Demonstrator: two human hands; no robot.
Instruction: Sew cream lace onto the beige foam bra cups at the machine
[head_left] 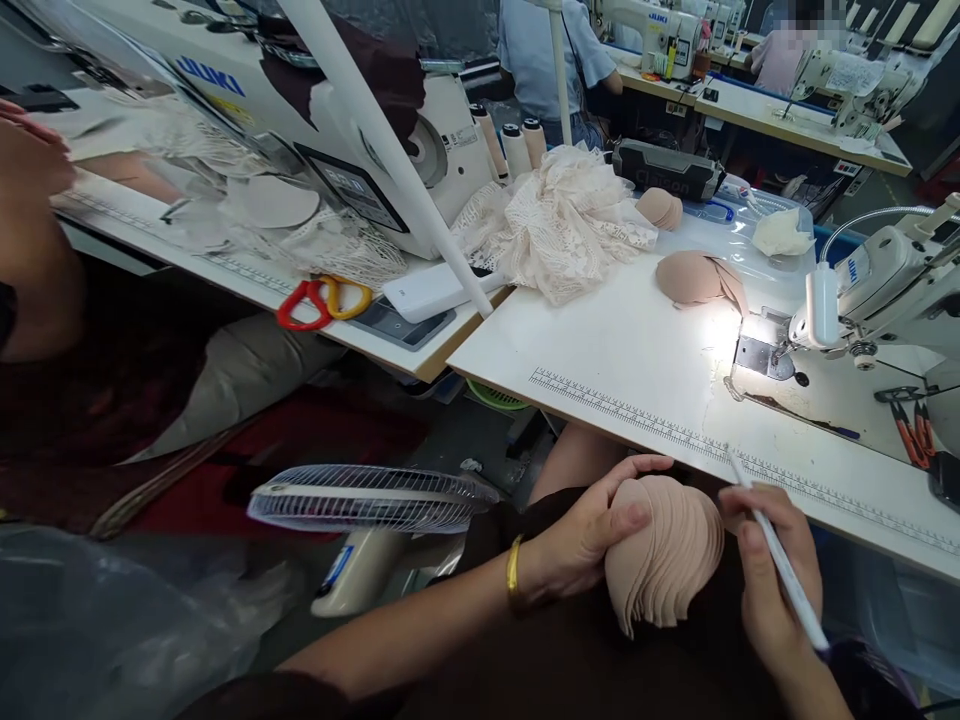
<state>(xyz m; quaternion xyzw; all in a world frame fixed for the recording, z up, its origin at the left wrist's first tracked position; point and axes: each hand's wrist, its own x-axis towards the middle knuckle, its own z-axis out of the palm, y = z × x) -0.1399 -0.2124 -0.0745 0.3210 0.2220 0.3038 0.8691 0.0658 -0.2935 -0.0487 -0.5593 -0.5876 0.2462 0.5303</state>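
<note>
Pads point(664, 555) are gripped in our left fingers point(628, 518), before the front edge of the worktop point(600, 340); right of them, our right fingers point(754, 560) hold a pen point(784, 566), its long axis slanting towards this edge.

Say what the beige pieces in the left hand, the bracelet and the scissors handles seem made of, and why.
Beige pieces: probably fabric, perhaps padded, matt; their layered edges ripple softly.
Bracelet: likely gold-toned metal, polished; it shines brightly.
Scissors handles: seemingly plastic, smooth; solid red and yellow colouring suggests moulding.
</note>
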